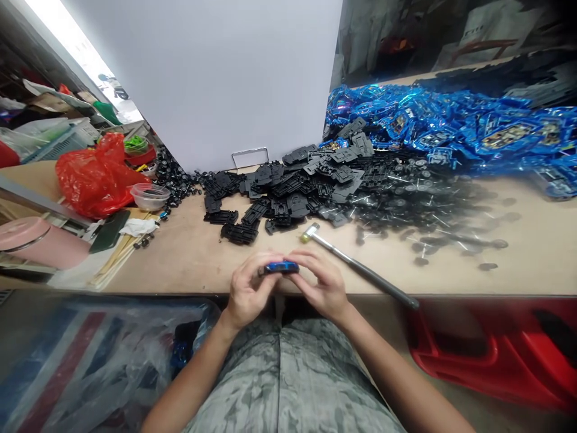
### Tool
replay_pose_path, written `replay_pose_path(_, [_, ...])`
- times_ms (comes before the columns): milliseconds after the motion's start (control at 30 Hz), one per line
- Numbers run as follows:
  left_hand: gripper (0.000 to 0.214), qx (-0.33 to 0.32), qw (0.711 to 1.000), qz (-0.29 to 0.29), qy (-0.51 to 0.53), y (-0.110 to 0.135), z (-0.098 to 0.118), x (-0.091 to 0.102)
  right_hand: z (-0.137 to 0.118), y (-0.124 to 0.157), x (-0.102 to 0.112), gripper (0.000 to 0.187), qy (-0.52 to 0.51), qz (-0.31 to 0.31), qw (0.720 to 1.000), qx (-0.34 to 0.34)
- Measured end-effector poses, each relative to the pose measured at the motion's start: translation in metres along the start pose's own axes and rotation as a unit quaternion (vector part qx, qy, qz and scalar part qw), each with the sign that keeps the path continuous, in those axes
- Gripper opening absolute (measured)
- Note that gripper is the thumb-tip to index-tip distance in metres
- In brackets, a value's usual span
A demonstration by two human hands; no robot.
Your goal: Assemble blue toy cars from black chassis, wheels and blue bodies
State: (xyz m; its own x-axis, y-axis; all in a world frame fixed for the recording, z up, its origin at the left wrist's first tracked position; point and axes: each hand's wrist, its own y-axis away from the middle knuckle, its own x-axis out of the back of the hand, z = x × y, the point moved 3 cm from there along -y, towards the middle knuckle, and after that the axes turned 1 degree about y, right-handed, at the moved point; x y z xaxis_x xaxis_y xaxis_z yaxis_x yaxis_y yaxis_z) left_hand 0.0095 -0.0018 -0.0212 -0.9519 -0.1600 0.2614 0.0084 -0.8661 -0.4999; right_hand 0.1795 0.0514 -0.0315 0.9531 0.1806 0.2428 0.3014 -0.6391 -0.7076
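Note:
Between my two hands is a blue toy car body (282, 267) with a dark underside, held at the table's front edge. Fingers of my left hand (247, 287) close on its left end. My right hand (324, 285) grips the other end, thumb below and fingers above. Just beyond my right hand lies a small hammer (356, 261) with a dark handle pointing toward the front edge. Ahead of my hands, black plastic car bases (288, 192) are heaped. To their right spread wheels on metal axles (415, 204), blurred at the far right side.
Shiny blue car bodies (433, 129) pile up at the back right. A white panel (238, 72) stands behind the table (180, 258). On the left are a red bag (97, 177), a clear tub (150, 197), a phone (109, 231) and a pink cup (49, 243). A red plastic stool (496, 349) stands below right.

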Motion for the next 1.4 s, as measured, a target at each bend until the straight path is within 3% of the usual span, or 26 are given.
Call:
replay_pose_path(400, [0.02,0.094,0.986,0.009,0.135,0.001,-0.005,-0.004,-0.003,0.001,0.001,0.024,-0.023,0.008,1.0,-0.016])
replay_pose_path(700, [0.019,0.074,0.988,0.005,0.137,0.001,-0.007,-0.004,-0.006,0.003,-0.001,0.03,-0.032,0.003,0.999,-0.006])
replay_pose_path(1133, [0.017,0.121,0.983,0.023,0.136,-0.001,-0.007,-0.006,-0.005,0.003,-0.007,0.027,-0.039,0.015,0.998,-0.046])
replay_pose_path(1400, [0.016,0.055,0.994,0.022,0.091,-0.009,-0.005,-0.004,-0.001,-0.002,-0.011,0.024,-0.049,0.031,0.997,-0.046])
